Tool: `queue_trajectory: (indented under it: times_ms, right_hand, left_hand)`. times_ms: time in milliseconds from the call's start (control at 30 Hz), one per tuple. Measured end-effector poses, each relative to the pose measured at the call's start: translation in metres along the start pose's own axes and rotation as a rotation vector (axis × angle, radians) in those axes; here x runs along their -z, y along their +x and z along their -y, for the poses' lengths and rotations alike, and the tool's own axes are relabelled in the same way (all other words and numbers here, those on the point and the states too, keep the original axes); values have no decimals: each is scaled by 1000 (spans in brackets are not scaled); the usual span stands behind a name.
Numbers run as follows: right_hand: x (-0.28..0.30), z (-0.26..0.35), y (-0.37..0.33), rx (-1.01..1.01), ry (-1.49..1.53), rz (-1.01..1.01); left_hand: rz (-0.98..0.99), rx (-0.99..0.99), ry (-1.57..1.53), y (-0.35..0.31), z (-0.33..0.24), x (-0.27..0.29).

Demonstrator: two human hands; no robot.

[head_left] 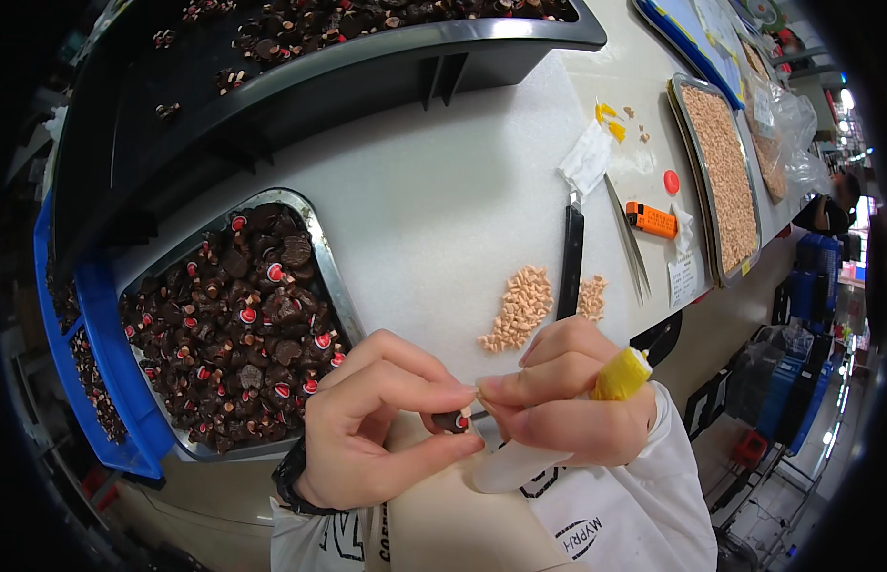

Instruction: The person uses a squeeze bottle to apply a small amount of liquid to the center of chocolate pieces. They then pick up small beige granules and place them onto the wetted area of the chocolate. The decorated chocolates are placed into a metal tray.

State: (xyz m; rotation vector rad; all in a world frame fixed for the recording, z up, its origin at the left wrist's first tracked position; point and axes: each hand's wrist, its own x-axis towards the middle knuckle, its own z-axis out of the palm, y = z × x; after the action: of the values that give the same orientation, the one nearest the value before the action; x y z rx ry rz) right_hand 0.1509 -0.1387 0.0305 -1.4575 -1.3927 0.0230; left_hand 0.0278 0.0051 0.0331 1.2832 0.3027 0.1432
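Note:
In my left hand (386,419), a small dark brown piece (451,421) with a red and white spot is held between thumb and fingers. A tiny beige bit sits at its edge. My right hand (567,396) is closed, its thumb and forefinger pinched together against my left fingertips; anything between those tips is too small to make out. A yellow-wrapped tube (620,377) with a white end sticks out of the right hand's grip. Just beyond my hands lie a heap of small beige pieces (519,310) and a smaller heap (592,297) on the white work surface.
At the left stands a metal tray (321,238) full of dark brown pieces, beside a blue bin (129,381). A black tray (367,76) spans the back. Rightward lie a black-handled knife (571,257), tweezers (629,238), an orange lighter (651,220) and a tray of beige pieces (715,162).

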Motion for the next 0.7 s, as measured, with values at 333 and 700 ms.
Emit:
queue_trajectory:
  times_ms: [333, 700]
  right_hand:
    - [-12, 2, -10, -100, 131, -123]
    - [-8, 3, -9, -114, 164, -95]
  left_hand:
    - [-62, -27, 69, 0, 2, -1]
    - [-47, -74, 52, -2, 5, 1]
